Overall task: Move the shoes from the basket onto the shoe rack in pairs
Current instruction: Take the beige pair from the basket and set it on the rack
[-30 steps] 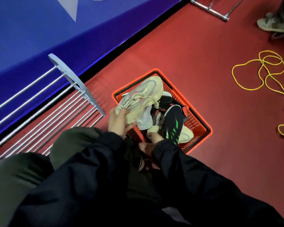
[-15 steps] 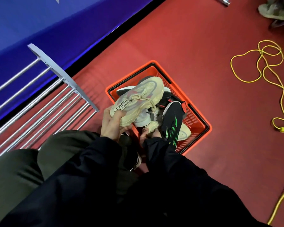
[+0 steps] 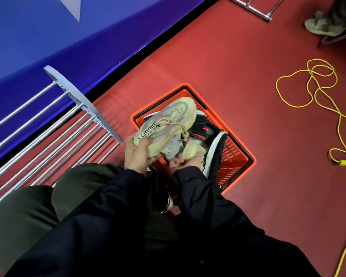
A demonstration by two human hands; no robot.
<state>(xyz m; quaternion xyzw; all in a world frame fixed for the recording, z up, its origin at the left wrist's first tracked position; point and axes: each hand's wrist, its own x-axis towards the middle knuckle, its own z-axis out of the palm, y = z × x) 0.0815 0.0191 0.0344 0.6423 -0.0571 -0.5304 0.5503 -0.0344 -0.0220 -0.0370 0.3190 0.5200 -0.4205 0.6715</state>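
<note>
My left hand [image 3: 137,153] grips the heel of a cream sneaker [image 3: 168,124] and holds it above the orange basket [image 3: 238,156]. Just to its right, my right hand [image 3: 183,161] curls round the heel of a second cream sneaker [image 3: 193,149], whose front end is hidden among the other shoes. Inside the basket lie a black shoe with a white sole [image 3: 215,154], a black shoe with a red mark [image 3: 203,127] and a white shoe [image 3: 171,150]. The metal shoe rack [image 3: 54,132] stands to the left with bare rails.
A blue wall [image 3: 68,37] runs behind the rack. A yellow cable [image 3: 312,92] loops over the red floor at the right, ending in a plug. Another person's shoe [image 3: 322,25] and a metal frame [image 3: 256,7] are at the top right. My knees fill the lower left.
My right hand has taken hold of the second cream sneaker and drawn its heel up out of the pile. The black shoe has tipped onto its side. My left hand keeps the first sneaker raised.
</note>
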